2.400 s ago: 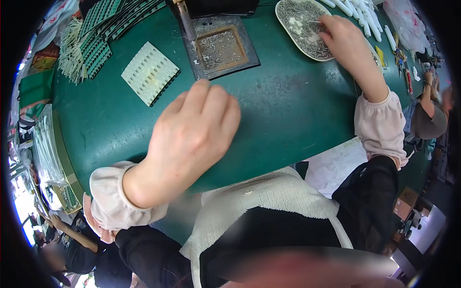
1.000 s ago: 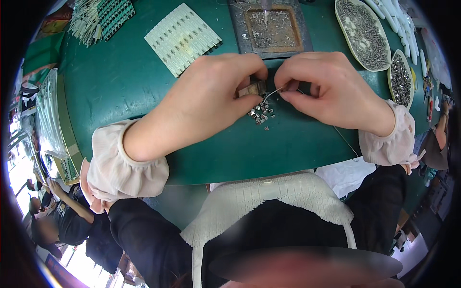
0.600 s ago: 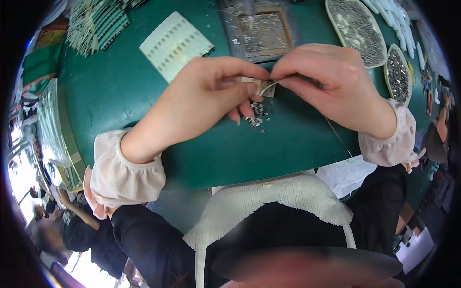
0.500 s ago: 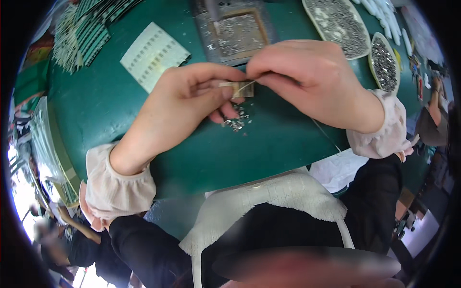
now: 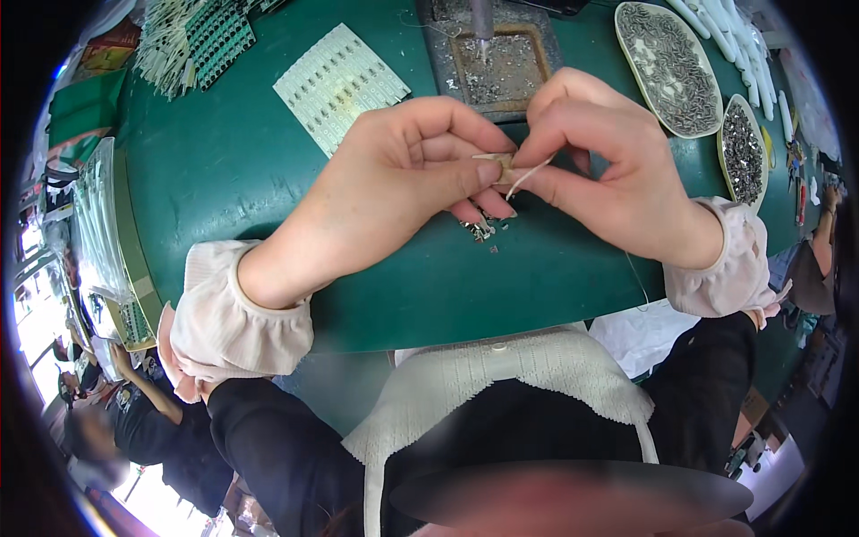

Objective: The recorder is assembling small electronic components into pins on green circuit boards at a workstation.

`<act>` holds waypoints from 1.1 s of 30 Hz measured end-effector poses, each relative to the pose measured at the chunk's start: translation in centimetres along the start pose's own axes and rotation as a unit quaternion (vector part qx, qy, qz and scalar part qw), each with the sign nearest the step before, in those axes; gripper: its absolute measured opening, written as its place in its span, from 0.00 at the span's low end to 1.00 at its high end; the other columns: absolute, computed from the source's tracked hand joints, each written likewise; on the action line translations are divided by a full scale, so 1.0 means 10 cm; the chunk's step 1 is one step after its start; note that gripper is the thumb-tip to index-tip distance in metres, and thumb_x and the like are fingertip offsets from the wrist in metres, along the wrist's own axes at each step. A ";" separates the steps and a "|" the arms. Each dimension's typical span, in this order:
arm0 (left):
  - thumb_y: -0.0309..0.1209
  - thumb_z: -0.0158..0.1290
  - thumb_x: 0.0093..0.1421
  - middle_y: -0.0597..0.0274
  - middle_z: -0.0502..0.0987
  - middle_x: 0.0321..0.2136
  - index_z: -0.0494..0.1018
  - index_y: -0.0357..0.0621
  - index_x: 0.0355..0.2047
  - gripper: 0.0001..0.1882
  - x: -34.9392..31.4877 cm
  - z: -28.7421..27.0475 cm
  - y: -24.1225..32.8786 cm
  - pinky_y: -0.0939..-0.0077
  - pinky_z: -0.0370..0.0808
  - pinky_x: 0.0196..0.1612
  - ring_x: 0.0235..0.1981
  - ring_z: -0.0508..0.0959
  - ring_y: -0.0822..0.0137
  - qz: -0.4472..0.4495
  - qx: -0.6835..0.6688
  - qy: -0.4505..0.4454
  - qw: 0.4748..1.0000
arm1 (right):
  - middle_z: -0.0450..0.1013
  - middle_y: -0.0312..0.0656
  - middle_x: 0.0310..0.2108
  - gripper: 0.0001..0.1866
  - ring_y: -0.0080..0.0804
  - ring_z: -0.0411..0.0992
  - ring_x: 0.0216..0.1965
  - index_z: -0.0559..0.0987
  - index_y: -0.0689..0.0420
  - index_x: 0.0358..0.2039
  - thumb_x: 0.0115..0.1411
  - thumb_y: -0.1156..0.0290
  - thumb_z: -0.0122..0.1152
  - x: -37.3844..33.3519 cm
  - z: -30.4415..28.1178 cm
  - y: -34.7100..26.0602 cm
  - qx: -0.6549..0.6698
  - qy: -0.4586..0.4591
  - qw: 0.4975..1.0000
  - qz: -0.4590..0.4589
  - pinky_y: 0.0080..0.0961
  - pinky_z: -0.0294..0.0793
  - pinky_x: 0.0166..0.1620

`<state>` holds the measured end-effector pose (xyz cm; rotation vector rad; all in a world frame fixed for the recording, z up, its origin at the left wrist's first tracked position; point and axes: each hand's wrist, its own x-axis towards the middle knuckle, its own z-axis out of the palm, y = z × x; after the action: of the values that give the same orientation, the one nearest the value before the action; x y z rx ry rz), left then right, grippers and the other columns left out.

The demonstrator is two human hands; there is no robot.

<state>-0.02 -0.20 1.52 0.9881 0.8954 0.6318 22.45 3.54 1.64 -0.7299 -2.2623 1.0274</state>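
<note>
My left hand (image 5: 416,166) is closed, with thumb and fingers pinching a small beige piece (image 5: 506,169) above the green table. My right hand (image 5: 613,148) meets it from the other side, its thumb and forefinger closed on the same piece. A short pale wire (image 5: 531,177) sticks out beside the right fingertips. What exactly the piece is stays mostly hidden by the fingers. Just below the left fingers, several tiny shiny metal parts (image 5: 483,230) lie in a loose heap on the table.
A pale panel of small boards (image 5: 340,85) lies beyond my left hand. Behind my hands sits a dark tray (image 5: 455,67) with a rod-shaped tool tip (image 5: 482,22) over it. Two dishes of metal parts (image 5: 671,72) stand right. Green circuit strips (image 5: 219,40) lie far left.
The view has shifted, so the table things appear farther right. My right fingers have come down onto the piece, covering more of it. The pale wire now points another way.
</note>
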 end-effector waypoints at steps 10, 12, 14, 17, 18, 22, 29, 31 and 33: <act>0.23 0.51 0.66 0.58 0.80 0.35 0.70 0.34 0.46 0.10 -0.06 -0.06 0.09 0.81 0.78 0.38 0.35 0.82 0.70 -0.028 0.002 0.032 0.999 | 0.69 0.38 0.27 0.15 0.31 0.67 0.27 0.80 0.58 0.33 0.42 0.79 0.73 0.06 -0.04 0.00 -0.098 -0.015 0.994 -0.044 0.25 0.66 0.29; 0.23 0.53 0.64 0.57 0.81 0.34 0.73 0.35 0.43 0.09 -0.11 -0.11 0.06 0.78 0.78 0.38 0.34 0.82 0.67 0.027 0.120 0.002 0.992 | 0.68 0.38 0.26 0.16 0.31 0.67 0.27 0.80 0.58 0.34 0.42 0.80 0.73 0.08 -0.03 -0.02 -0.099 -0.021 0.993 -0.061 0.25 0.66 0.29; 0.22 0.55 0.61 0.56 0.80 0.34 0.75 0.36 0.41 0.08 -0.23 -0.16 0.15 0.76 0.78 0.39 0.35 0.82 0.65 0.128 0.331 0.095 0.930 | 0.68 0.38 0.25 0.17 0.31 0.67 0.27 0.80 0.58 0.35 0.41 0.82 0.72 0.11 -0.01 -0.02 -0.087 -0.021 0.994 -0.060 0.26 0.66 0.28; 0.19 0.60 0.53 0.54 0.81 0.34 0.77 0.37 0.35 0.08 -0.37 -0.37 0.29 0.61 0.74 0.52 0.38 0.81 0.59 0.349 0.611 0.237 0.670 | 0.68 0.38 0.25 0.17 0.32 0.67 0.27 0.80 0.58 0.35 0.42 0.82 0.72 0.09 0.04 0.03 -0.081 0.000 0.995 -0.056 0.27 0.66 0.29; 0.21 0.60 0.55 0.55 0.81 0.35 0.78 0.37 0.36 0.07 -0.50 -0.35 0.43 0.54 0.71 0.57 0.40 0.81 0.62 0.342 0.573 0.284 0.689 | 0.68 0.38 0.25 0.17 0.32 0.67 0.27 0.80 0.58 0.36 0.42 0.81 0.72 0.07 0.04 0.06 -0.082 -0.002 0.995 -0.060 0.27 0.67 0.29; 0.31 0.51 0.64 0.57 0.81 0.34 0.78 0.36 0.40 0.11 -1.18 0.05 0.91 0.61 0.70 0.55 0.37 0.80 0.63 0.303 0.583 0.315 0.685 | 0.68 0.36 0.24 0.17 0.31 0.67 0.27 0.80 0.58 0.36 0.43 0.81 0.72 0.05 0.15 0.07 -0.056 -0.002 0.995 -0.077 0.25 0.67 0.29; 0.30 0.51 0.60 0.58 0.77 0.27 0.77 0.40 0.32 0.08 -1.54 0.52 1.38 0.68 0.74 0.34 0.26 0.76 0.61 -0.265 0.853 -0.021 0.450 | 0.67 0.36 0.23 0.15 0.30 0.68 0.26 0.80 0.57 0.37 0.46 0.78 0.72 0.06 0.19 0.20 -0.020 0.007 0.996 -0.081 0.27 0.67 0.27; 0.31 0.51 0.60 0.58 0.76 0.27 0.77 0.41 0.32 0.08 -1.60 0.57 1.45 0.68 0.73 0.33 0.25 0.75 0.60 -0.293 0.862 -0.014 0.414 | 0.67 0.36 0.23 0.15 0.30 0.68 0.26 0.80 0.57 0.36 0.46 0.77 0.72 0.06 0.14 0.15 -0.037 0.018 0.995 -0.092 0.27 0.67 0.28; 0.32 0.50 0.61 0.57 0.75 0.26 0.76 0.42 0.31 0.08 -1.64 0.64 1.53 0.68 0.73 0.32 0.25 0.75 0.58 -0.333 0.864 -0.008 0.378 | 0.68 0.36 0.23 0.15 0.31 0.68 0.26 0.80 0.57 0.36 0.47 0.76 0.73 0.01 0.12 0.14 -0.046 0.010 0.995 -0.082 0.28 0.67 0.29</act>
<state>-3.61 -9.45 22.66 2.1365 1.7314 -1.5612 21.93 3.86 -0.10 -0.5777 -2.3222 0.8393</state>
